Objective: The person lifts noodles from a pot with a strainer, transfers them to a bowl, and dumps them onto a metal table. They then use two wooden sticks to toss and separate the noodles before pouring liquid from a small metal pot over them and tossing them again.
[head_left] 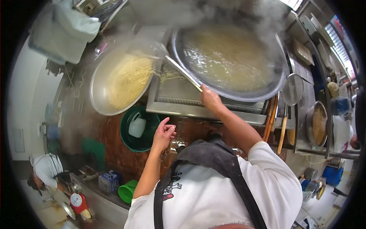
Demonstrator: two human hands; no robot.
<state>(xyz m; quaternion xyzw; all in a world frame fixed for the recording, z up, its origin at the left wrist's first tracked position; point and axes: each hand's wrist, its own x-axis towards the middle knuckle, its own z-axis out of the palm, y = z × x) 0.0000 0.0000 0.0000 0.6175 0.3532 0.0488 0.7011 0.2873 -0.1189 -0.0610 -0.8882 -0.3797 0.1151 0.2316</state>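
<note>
On my feed the right hand (211, 100) sits just below the near rim of the big steaming wok (228, 57), fist closed around the near end of a pair of long chopsticks (185, 73). The sticks run up and away from the wok's left edge, and their tips reach the noodles (127, 78). These lie heaped in a wide metal bowl (100, 95) just left of the wok, with a few strands trailing over the rim towards the sticks.

The left hand (164, 133) hangs free below and left of the wok. It is open with the fingers loosely curled, holds nothing, and is well apart from the noodles. It hovers beside a green basin (129, 142), which sits under the metal bowl and has a white jug (136, 126) in it.

A steel ledge (179, 93) runs along the wok's near side, under the right hand. To the right of the wok a round skimmer (292, 89) with a wooden handle rests against the counter. Far to the lower left of the wok, another person in white (45, 168) bends over a bench, near a red scale (77, 201).
</note>
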